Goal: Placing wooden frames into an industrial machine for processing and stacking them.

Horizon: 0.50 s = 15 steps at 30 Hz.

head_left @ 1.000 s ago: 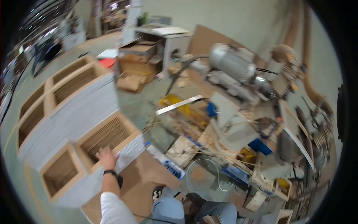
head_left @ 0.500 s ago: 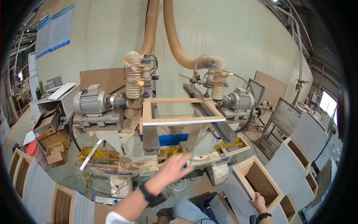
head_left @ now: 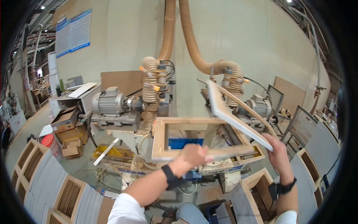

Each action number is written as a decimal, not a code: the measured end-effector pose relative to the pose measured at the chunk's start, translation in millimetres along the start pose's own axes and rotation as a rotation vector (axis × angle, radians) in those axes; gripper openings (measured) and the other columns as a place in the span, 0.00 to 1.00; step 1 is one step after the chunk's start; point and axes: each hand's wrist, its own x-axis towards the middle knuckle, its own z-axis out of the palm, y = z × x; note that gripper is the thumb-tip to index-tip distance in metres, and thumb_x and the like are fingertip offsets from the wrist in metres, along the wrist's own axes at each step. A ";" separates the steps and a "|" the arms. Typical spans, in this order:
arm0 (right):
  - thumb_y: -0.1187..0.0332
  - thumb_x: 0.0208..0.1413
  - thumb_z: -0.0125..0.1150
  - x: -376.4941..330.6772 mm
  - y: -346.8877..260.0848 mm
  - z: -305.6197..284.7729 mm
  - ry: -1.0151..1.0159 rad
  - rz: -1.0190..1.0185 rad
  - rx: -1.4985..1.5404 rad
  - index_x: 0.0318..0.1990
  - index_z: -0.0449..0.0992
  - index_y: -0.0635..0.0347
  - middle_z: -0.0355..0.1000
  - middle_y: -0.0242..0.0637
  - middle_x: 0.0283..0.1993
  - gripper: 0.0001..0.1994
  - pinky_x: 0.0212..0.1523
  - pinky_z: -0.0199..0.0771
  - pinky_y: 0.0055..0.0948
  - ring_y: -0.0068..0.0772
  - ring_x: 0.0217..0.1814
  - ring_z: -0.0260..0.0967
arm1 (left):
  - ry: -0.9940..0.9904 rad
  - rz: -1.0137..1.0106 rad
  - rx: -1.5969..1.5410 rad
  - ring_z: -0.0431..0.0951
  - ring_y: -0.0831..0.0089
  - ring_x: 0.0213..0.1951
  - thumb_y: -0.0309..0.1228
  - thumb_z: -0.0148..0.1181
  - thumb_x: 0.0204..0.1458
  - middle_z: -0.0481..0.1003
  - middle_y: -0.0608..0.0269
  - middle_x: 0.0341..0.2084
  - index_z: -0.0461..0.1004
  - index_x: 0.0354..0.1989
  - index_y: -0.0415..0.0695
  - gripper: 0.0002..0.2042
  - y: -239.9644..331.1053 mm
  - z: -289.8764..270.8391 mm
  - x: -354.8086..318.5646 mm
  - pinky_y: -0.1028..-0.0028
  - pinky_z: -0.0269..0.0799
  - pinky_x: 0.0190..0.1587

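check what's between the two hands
In the head view, the right part of the lower frame lies between the left hand and right hand, which holds the raised frame.

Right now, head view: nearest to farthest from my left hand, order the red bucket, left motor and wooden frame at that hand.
1. Wooden frame, at your left hand.
2. Left motor, left of frame.
3. Red bucket, far left.
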 end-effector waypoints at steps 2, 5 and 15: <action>0.83 0.40 0.51 42.9 2.1 29.5 -0.093 -0.106 0.006 0.43 0.71 0.57 0.72 0.43 0.37 0.19 0.41 0.70 0.40 0.49 0.42 0.69 | 0.012 0.109 -0.050 0.77 0.56 0.25 0.55 0.48 0.52 0.75 0.53 0.20 0.71 0.37 0.38 0.26 33.2 -1.3 -48.1 0.61 0.73 0.27; 0.80 0.43 0.49 88.3 -15.8 89.2 -0.234 -0.185 -0.048 0.44 0.71 0.55 0.73 0.39 0.35 0.18 0.40 0.70 0.40 0.45 0.41 0.70 | 0.020 0.078 -0.042 0.76 0.55 0.22 0.55 0.48 0.53 0.70 0.51 0.17 0.68 0.42 0.39 0.26 70.8 11.6 -152.8 0.62 0.73 0.24; 0.75 0.46 0.50 106.3 31.6 269.0 -0.322 -0.130 -0.177 0.45 0.72 0.46 0.74 0.35 0.38 0.18 0.44 0.63 0.41 0.41 0.46 0.67 | 0.204 -0.510 -0.213 0.72 0.54 0.21 0.44 0.62 0.42 0.70 0.55 0.20 0.71 0.35 0.44 0.18 -15.2 95.6 -398.4 0.61 0.67 0.20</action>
